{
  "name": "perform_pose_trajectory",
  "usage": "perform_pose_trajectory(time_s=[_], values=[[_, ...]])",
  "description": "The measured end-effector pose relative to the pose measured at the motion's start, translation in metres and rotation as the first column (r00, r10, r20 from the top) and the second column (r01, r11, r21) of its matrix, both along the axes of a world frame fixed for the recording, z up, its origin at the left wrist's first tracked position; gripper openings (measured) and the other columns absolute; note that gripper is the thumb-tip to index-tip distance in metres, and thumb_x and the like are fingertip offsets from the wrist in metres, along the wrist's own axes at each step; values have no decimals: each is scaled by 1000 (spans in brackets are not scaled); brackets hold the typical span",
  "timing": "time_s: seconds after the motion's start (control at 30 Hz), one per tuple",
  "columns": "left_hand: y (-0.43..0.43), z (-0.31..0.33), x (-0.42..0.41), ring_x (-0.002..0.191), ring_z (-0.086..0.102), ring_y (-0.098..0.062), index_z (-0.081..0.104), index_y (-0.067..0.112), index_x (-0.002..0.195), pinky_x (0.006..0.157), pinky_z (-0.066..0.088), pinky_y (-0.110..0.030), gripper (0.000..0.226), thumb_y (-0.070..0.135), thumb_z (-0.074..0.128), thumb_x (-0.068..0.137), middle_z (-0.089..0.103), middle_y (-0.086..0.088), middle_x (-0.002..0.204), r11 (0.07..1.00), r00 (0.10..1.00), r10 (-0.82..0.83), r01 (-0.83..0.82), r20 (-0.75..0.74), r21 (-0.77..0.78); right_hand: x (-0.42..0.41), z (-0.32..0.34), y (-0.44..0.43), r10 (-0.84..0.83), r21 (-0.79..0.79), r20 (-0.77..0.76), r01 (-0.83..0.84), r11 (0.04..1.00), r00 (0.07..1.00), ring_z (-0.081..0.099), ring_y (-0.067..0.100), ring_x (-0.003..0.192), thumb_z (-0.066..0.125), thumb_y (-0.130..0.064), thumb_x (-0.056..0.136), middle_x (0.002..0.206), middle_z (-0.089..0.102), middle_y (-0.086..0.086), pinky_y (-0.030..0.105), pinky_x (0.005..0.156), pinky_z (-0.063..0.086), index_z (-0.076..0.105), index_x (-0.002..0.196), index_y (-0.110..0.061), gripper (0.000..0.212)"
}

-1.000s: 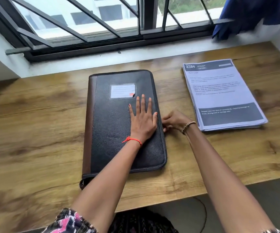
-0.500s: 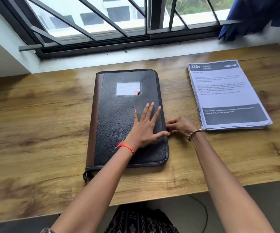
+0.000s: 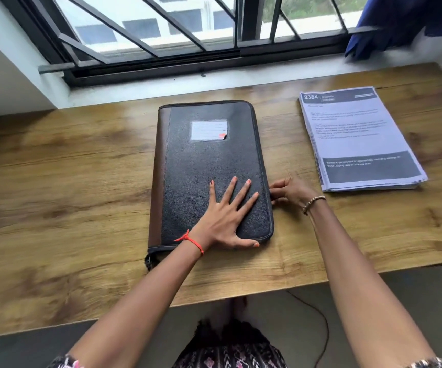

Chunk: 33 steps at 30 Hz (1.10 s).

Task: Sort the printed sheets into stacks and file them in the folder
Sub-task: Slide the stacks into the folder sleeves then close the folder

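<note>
So the folder (image 3: 212, 171) sits closed mid-desk, long axis running from the near edge toward the window edge, brown spine on the left. Left hand (image 3: 222, 221) is flat on its near right part, fingers (image 3: 241, 192) spread wide, just pinning it down, not gripping. Right hand (image 3: 291, 192) is at the folder's right edge, fingers bunched together against the zipper side; can't tell if they actually hold a pull. The sheets (image 3: 360, 139) lie further right in one stack, clear of both hands. Right hand's nearer, so I'd guess it opens things up first.
</note>
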<state>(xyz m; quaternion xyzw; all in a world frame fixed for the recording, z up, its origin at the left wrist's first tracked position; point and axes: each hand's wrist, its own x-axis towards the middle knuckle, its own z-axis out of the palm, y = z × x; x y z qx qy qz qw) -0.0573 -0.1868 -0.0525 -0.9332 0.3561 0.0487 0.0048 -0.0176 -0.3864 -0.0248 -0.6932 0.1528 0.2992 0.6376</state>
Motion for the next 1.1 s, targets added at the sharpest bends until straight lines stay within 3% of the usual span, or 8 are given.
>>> perform_pose_trajectory(time_s=[0.17, 0.4, 0.63, 0.7, 0.77, 0.87, 1.0, 1.1], values=[[-3, -1, 1, 137, 24, -43, 33, 12, 143, 92, 17, -80, 110, 86, 22, 62, 29, -14, 151, 1000, 1000, 9, -9, -8, -29, -33, -5, 1, -50, 48, -42, 52, 997, 998, 63, 2, 49, 48, 9, 87, 53, 67, -5, 12, 49, 51, 61, 78, -1, 19], [-3, 4, -4, 143, -5, -36, 9, 18, 149, 99, -3, -76, 117, 87, 12, 55, 1, -8, 157, 999, 998, 28, -27, -51, 22, -67, 0, 13, -182, 22, 9, 182, 983, 983, 60, -1, 44, 49, 11, 86, 48, 65, -7, 9, 45, 46, 60, 76, -1, 19], [-5, 10, -3, 143, -7, -35, 8, 18, 149, 98, -7, -74, 119, 87, 10, 52, -2, -7, 157, 999, 994, 45, -42, -96, 30, -96, 0, 20, -369, 105, 39, 364, 926, 929, 60, 5, 41, 50, 14, 84, 50, 66, -1, 12, 45, 49, 61, 77, 0, 19], [-5, 9, -3, 144, -9, -32, 5, 18, 150, 97, -8, -74, 114, 88, 21, 61, -5, -5, 158, 999, 994, 39, -35, -103, 38, -105, -6, 26, -439, 99, 90, 430, 897, 894, 58, 5, 39, 52, 13, 85, 48, 65, 0, 12, 43, 48, 62, 83, 4, 14], [-5, 9, -4, 144, -11, -28, 3, 17, 149, 97, -8, -74, 108, 81, 40, 70, -8, -4, 157, 999, 993, 27, -24, -111, 32, -111, -14, 34, -510, 28, 164, 512, 858, 845, 52, 4, 34, 54, 10, 85, 42, 61, 0, 13, 39, 44, 63, 92, 8, 11], [-3, 11, -5, 143, -15, -27, 1, 17, 149, 98, -8, -75, 107, 77, 46, 72, -10, -3, 157, 1000, 992, 15, -14, -127, 9, -118, -29, 51, -607, -135, 308, 666, 734, 732, 43, 2, 30, 57, 5, 86, 45, 58, -1, 13, 34, 36, 65, 94, 3, 12], [0, 12, -6, 143, -17, -25, 3, 17, 149, 98, -10, -73, 102, 73, 46, 76, -11, -3, 157, 1000, 990, -2, 1, -140, -7, -131, -37, 79, -569, -252, 566, 783, 569, 596, 54, 11, 65, 57, 9, 80, 80, 62, 9, 7, 61, 41, 69, 94, 7, 18], [0, 11, -7, 143, -16, -25, 5, 17, 149, 100, -7, -74, 96, 73, 41, 79, -9, -4, 157, 1000, 992, 14, -17, -129, -16, -136, -37, 100, -577, -258, 636, 846, 467, 512, 55, 24, 77, 55, 16, 74, 85, 61, 17, 11, 66, 39, 67, 89, 11, 21]])
